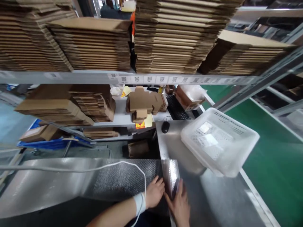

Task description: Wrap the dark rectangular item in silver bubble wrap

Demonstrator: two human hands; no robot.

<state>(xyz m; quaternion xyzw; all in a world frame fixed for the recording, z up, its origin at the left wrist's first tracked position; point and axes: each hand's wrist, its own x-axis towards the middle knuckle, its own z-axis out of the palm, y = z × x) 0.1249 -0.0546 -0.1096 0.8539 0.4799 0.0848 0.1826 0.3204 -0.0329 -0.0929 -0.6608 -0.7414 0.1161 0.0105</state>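
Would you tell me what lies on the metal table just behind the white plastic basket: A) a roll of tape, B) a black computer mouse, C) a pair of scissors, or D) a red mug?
B: a black computer mouse lies on the metal table, just behind the white plastic basket and near the keyboard.

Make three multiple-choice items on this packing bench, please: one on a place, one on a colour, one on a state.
1. Where is the mouse?
A. on the steel table, behind the basket
B. on the green floor
C. on the top shelf

2. What colour is the plastic basket?
A. blue
B. white
C. black

3. What are both hands doing?
A. hanging free
B. pressing on the bubble wrap
C. lifting a carton

Key: 1 A, it lies by the keyboard; 2 B, translucent white; 3 B, left hand and right hand rest flat on it.
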